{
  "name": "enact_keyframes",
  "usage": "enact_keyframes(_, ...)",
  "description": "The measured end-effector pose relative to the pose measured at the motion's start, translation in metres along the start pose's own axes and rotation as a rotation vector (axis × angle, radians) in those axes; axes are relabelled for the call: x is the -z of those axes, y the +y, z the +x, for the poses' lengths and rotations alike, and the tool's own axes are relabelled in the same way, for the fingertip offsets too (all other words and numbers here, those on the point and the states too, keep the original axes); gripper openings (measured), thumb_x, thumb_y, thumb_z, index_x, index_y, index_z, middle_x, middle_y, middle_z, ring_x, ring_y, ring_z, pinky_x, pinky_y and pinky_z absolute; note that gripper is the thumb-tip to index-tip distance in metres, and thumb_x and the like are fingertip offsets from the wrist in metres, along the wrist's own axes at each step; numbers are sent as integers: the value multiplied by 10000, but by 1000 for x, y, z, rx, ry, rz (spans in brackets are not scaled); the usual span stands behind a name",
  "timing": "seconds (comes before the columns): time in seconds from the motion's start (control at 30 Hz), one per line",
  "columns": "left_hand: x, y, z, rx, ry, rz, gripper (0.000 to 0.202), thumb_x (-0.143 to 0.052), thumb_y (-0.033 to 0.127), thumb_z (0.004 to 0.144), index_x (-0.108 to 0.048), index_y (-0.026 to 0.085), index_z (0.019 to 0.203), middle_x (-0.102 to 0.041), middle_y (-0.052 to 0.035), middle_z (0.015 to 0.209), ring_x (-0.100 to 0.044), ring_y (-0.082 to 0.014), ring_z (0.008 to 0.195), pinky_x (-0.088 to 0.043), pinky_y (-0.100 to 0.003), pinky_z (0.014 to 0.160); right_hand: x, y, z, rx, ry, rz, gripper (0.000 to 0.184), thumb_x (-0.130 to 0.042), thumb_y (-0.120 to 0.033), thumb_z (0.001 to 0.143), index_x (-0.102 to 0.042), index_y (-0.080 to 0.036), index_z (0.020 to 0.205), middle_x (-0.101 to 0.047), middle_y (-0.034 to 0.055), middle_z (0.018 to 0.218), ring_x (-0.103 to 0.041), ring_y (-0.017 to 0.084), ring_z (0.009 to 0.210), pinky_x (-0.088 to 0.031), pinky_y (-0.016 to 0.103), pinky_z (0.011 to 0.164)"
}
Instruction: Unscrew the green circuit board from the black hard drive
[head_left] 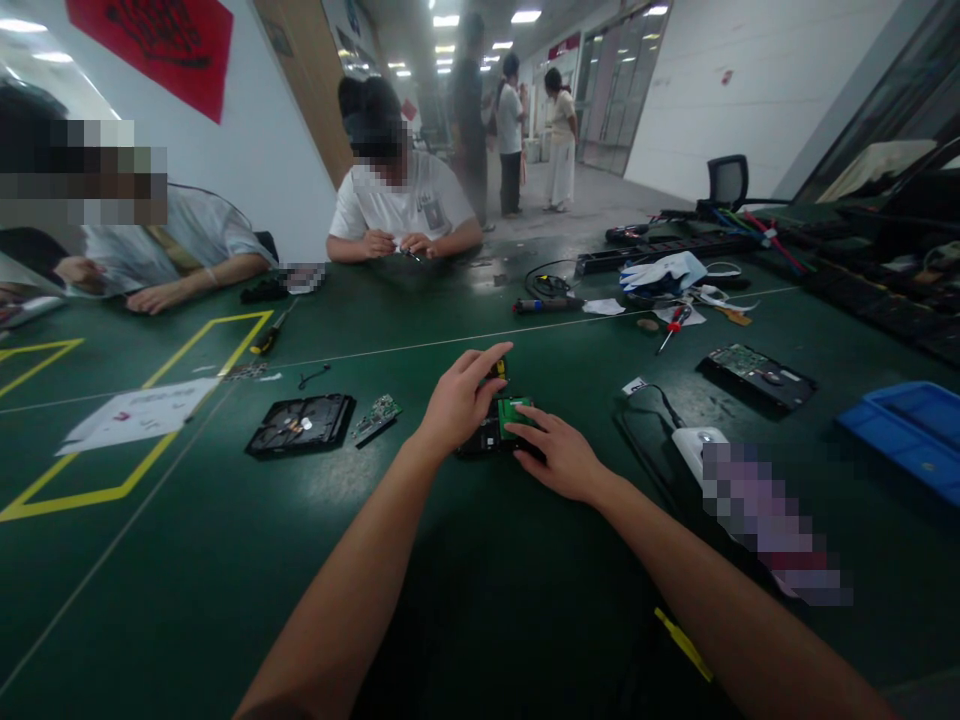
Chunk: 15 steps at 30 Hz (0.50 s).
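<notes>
Working at a green circuit board (513, 413) in a black housing (487, 437), right of the black hard drive (298, 427) and farther from that drive than the loose circuit board (378, 420). Apparently pinching a yellow-and-black tool (498, 369) with the part-curled left hand (459, 398); touching the green board with the loosely spread right hand (561, 457), clasping nothing visible. Probably best to keep pressure even, bracing the housing against twisting.

Head camera | I looked from the wearer's head, forward and down across the table (187, 580) | left hand (459, 398) and right hand (561, 455) sat near, mid-view | floor (600, 203) lay far beyond
</notes>
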<state>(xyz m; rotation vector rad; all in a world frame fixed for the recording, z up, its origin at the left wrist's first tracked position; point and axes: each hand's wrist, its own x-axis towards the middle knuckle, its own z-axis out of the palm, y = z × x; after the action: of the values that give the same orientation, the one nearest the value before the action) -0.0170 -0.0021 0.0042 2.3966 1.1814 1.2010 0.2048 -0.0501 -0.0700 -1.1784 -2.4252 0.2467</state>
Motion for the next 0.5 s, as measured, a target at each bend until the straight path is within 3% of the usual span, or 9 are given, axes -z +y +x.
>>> enact_keyframes(0.23, -3, 3, -1, 20, 1, -32, 515, -653, 209, 957, -538, 300, 1451, -629, -81, 1243, -664, -204, 1042, -600, -356, 889, -1, 1, 0, 3, 6, -1, 434, -593, -357, 1004, -579, -326, 1437, -469, 75, 1595, -525, 336, 1394, -481, 588, 1109)
enact_keyframes(0.37, 4, 5, 0, -36, -84, -62, 599, -542, 122, 988, -436, 319, 1544, -629, -77, 1377, -652, -203, 1147, -574, -376, 983, -1, 1, 0, 5, -1, -1, 438, -593, -364, 1004, -578, -321, 1440, -472, 81, 1593, -527, 337, 1395, -466, 599, 1123)
enact_keyframes(0.5, 3, 4, 1, -37, -66, -39, 567, -557, 128, 983, -478, 305, 1516, -664, -77, 1300, -663, -206, 1093, -569, -403, 985, -1, 1, 0, 9, 3, 4, 439, -599, -357, 999, -587, -313, 1435, -479, 90, 1588, -539, 340, 1381, -487, 586, 1103)
